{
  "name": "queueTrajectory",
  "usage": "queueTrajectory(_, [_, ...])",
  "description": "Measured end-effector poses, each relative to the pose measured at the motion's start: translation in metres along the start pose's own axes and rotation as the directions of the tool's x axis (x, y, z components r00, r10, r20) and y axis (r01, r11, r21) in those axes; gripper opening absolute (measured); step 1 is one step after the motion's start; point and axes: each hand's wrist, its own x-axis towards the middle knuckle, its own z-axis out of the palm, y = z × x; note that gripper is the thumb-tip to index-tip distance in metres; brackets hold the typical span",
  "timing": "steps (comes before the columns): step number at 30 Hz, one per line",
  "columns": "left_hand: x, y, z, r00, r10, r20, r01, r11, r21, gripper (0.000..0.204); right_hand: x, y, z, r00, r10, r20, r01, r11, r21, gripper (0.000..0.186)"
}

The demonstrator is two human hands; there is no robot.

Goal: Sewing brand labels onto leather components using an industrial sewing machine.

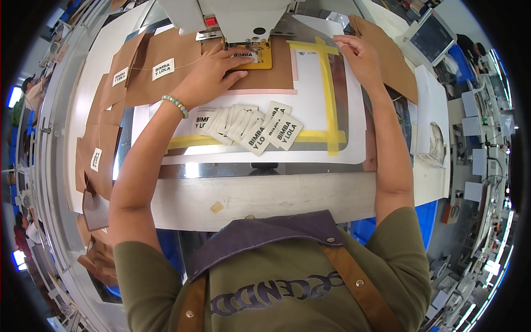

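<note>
My left hand (220, 71) lies palm down with fingers spread on a brown fabric piece (276, 80). Its fingertips reach the edge of a yellow metal clamp frame (266, 62) beneath the sewing machine head (249, 19). Inside that frame sits a white printed label (243, 55), partly covered by my fingers. My right hand (358, 57) is loosely bent, fingers apart, at the far right of the white template sheet (315, 105), and nothing shows in it. Several loose white labels (257, 133) lie overlapped on the sheet, between my forearms.
Brown pieces with labels (160, 55) trail off the table's left side, joined by thread. More brown pieces (387, 61) lie at the right. Yellow tape (330, 94) borders the template. A control screen (431, 36) stands far right. People (34, 91) work in the background.
</note>
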Motion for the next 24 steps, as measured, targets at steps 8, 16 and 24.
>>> queueTrajectory(8, [0.003, -0.018, -0.002, 0.994, -0.107, 0.018, 0.109, 0.980, -0.164, 0.039, -0.007, -0.013, 0.006, 0.996, 0.032, 0.078, -0.028, 0.998, -0.052, 0.025])
queueTrajectory(16, [-0.034, -0.042, -0.019, 0.977, -0.201, -0.072, 0.186, 0.968, -0.169, 0.063, -0.020, -0.059, 0.033, 0.896, -0.329, 0.299, 0.358, 0.933, -0.047, 0.033])
queueTrajectory(24, [-0.049, -0.064, -0.031, 0.983, -0.177, 0.039, 0.181, 0.977, -0.115, 0.063, -0.026, -0.102, 0.050, 0.813, -0.246, 0.527, 0.494, 0.771, -0.402, 0.045])
